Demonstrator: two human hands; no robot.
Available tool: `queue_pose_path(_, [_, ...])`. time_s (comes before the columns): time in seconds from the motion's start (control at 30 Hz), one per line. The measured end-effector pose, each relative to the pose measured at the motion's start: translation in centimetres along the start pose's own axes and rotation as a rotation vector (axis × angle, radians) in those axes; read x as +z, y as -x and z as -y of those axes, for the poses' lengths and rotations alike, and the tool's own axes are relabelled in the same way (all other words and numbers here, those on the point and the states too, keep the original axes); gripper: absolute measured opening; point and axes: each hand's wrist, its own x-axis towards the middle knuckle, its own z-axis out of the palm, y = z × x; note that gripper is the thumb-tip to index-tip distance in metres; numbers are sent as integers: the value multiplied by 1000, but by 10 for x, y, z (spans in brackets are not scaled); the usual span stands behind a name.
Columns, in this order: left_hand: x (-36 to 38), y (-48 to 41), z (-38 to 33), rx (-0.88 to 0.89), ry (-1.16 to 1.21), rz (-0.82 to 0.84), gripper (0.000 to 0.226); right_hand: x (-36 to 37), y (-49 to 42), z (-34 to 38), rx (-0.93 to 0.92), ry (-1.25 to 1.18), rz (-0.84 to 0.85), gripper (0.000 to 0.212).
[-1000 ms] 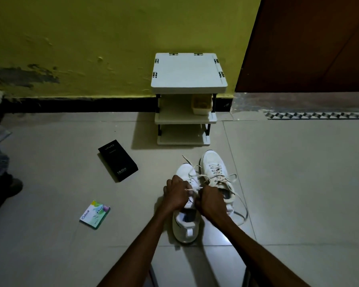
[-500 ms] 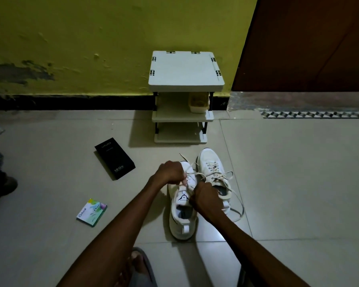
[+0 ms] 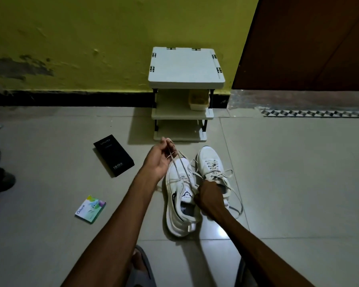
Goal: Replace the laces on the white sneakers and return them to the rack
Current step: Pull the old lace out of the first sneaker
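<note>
Left hand point(image 3: 158, 161) higher now, lace point(image 3: 182, 168) taut from near white sneaker point(image 3: 177, 206).

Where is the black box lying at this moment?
In the head view the black box lies on the floor, left of the left hand and the white sneakers, beyond the small colourful packet.

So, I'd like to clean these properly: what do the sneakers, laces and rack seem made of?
The sneakers: smooth white uppers, faint sheen, probably synthetic leather. The laces: flat, matte, likely woven fabric. The rack: matte off-white shelves, seemingly plastic; thin dark posts, possibly metal.
</note>
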Motion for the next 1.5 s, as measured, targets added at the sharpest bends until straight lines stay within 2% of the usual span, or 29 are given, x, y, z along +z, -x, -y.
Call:
queue_pose_path(0.07, [-6, 1, 6, -15, 67, 44, 17, 2, -3, -4, 15, -30, -4, 24])
queue_pose_path(0.13, [-4, 3, 14, -11, -100, 120, 20, 3, -3, -4, 9, -20, -1, 20])
queue_pose_path(0.17, [-2, 3, 17, 1, -348, 151, 20, 3, -3, -4, 10, -29, -3, 17])
queue_pose_path(0.27, [-5, -2, 28, 166, -1473, 228, 26, 5, -5, -4, 28, -52, -14, 19])
queue_pose_path(0.3, [-8, -4, 31, 199, -1766, 269, 28, 5, -6, -4, 30, -50, -8, 20])
queue_pose_path(0.33, [-12, -4, 36, 168, -1956, 272, 30, 6, -5, -3, 31, -55, -5, 20])
queue_pose_path(0.4, [-19, -1, 51, 92, -2114, 207, 27, 7, -4, -1, 35, -85, -4, 17])
queue_pose_path(0.47, [-23, 2, 60, 140, -2043, 116, 17, 8, -3, 1, 23, -79, -12, 15])
queue_pose_path(0.5, [-23, 4, 60, 187, -1876, 40, 11, 9, -4, 1, 21, -72, -5, 17])
queue_pose_path(0.53, [-21, 5, 57, 216, -1602, -67, 11, 11, -4, 1, 11, -65, 10, 21])
queue_pose_path(0.6, [-17, 2, 40, 223, -801, -323, 17, 13, -6, 3, -13, -45, 44, 29])
queue_pose_path(0.63, [-17, 1, 27, 187, -426, -391, 19, 13, -5, 5, -22, -42, 42, 26])
queue_pose_path(0.67, [-18, 2, 14, 136, -137, -397, 21, 13, -3, 7, -27, -42, 31, 23])
queue_pose_path(0.73, [-22, 5, -8, 96, 126, -306, 26, 13, 0, 10, -4, -24, 16, 23])
queue_pose_path(0.77, [-24, 6, -16, 108, 133, -267, 26, 12, 1, 11, 9, -14, 15, 26])
queue_pose_path(0.8, [-24, 7, -22, 116, 36, -240, 24, 12, 1, 11, 10, -6, 10, 26])
queue_pose_path(0.83, [-27, 4, -22, 112, -172, -239, 21, 12, 1, 11, 4, -9, 7, 23])
queue_pose_path(0.9, [-36, -5, -18, 86, -838, -242, 18, 12, -1, 10, 1, -22, 22, 22])
queue_pose_path(0.97, [-48, -12, -8, 48, -1505, -181, 34, 12, -4, 10, -4, -14, 36, 23])
queue_pose_path(1.0, [-51, -12, -3, 9, -1758, -175, 43, 11, -4, 11, -9, 0, 41, 21])
queue_pose_path(1.07, [-51, -7, 8, -61, -2016, -175, 54, 13, -6, 12, -35, 47, 19, 19])
queue_pose_path(1.13, [-48, 0, 22, -131, -1978, -131, 58, 14, -8, 16, -65, 114, -19, 24])
queue_pose_path(1.2, [-45, 10, 38, -127, -1946, -92, 66, 16, -10, 21, -84, 151, -44, 24])
queue_pose_path(1.3, [-54, 17, 57, 69, -1922, -149, 65, 16, -13, 22, -88, 129, -33, 17])
queue_pose_path(1.37, [-68, 16, 57, 90, -1680, -237, 66, 13, -15, 12, -54, 12, -16, 17])
queue_pose_path(1.43, [-86, 16, 51, -33, -1325, -305, 66, 9, -14, 1, -14, -140, -1, 23])
queue_pose_path(1.5, [-98, 18, 47, -125, -1129, -332, 66, 5, -12, -3, 1, -237, 28, 26])
